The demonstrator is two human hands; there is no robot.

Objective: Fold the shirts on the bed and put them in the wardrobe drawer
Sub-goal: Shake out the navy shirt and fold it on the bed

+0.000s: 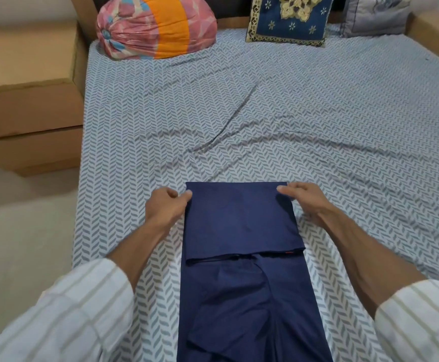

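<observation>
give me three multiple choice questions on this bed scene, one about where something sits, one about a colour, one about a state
1. Where is the pink and orange bundle?
A. at the head of the bed, left of the blue cushion
B. on the floor by the bed
C. on top of the shirt

2. What colour is the shirt being folded?
A. white
B. navy blue
C. red

3. What state is the shirt in?
A. spread fully flat, unfolded
B. far end folded back over the rest, both hands at the fold's corners
C. rolled into a ball

Answers:
1 A: the bundle rests on the bedsheet by the headboard, with the cushion to its right.
2 B: the fabric is dark blue all over.
3 B: the left hand and right hand each pinch a corner of the doubled layer.
</observation>
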